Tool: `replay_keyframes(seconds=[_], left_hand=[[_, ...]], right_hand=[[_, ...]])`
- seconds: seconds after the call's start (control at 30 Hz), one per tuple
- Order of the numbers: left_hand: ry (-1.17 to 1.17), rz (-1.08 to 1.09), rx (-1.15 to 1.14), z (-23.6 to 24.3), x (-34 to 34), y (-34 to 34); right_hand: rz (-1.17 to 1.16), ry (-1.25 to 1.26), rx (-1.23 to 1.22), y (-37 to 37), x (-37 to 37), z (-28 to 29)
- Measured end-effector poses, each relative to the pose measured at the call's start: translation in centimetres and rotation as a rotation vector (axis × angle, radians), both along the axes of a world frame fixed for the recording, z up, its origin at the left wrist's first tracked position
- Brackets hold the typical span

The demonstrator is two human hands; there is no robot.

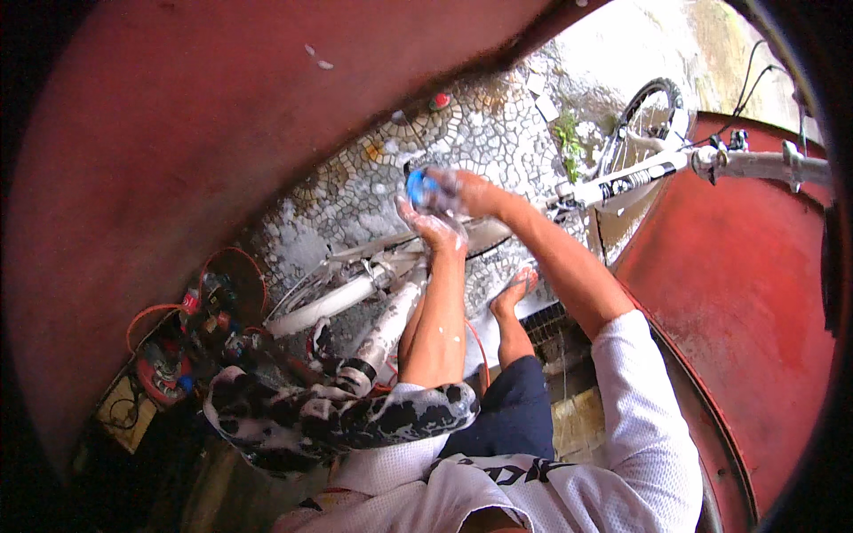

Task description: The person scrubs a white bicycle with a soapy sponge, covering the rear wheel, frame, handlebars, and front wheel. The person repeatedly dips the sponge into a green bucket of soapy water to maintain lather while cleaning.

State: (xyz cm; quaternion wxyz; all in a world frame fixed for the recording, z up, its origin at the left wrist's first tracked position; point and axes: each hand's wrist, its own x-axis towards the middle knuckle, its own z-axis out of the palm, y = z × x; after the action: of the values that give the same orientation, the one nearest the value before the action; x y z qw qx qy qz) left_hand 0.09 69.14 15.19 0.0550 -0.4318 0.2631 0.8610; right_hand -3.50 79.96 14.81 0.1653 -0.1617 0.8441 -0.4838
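Note:
My right hand [462, 191], blurred by motion, grips a blue object [418, 186], probably a sponge. My left hand [435, 226] is cupped just under it, foamy, fingers curved but not closed. Both hands are above a white bicycle frame [355, 289] covered in suds. The bicycle's black, foam-streaked saddle [311, 417] crosses the bottom of the view below my left forearm. The front fork and handlebar stem [737, 163] reach to the right, with the front wheel [629, 120] at the upper right.
Red curved panels [160, 142] flank both sides. Soapy mosaic paving [506, 133] lies beneath, with a small plant [569, 142]. At the left are cluttered tools and bottles [191, 338] with an orange hose [151, 315]. A drain grate [542, 324] runs beside my foot [515, 289].

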Motion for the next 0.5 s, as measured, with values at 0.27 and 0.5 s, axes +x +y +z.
replay_keyframes(seconds=[0.27, 0.5], left_hand=[[-0.076, 0.013, -0.026, 1.1, -0.8, 1.1], [-0.170, 0.036, -0.079, -0.5, -0.9, 0.3]], right_hand=[[-0.131, -0.120, 0.090, 1.5, -0.1, -1.3], [-0.070, -0.281, 0.083, 2.3, -1.1, 0.8]])
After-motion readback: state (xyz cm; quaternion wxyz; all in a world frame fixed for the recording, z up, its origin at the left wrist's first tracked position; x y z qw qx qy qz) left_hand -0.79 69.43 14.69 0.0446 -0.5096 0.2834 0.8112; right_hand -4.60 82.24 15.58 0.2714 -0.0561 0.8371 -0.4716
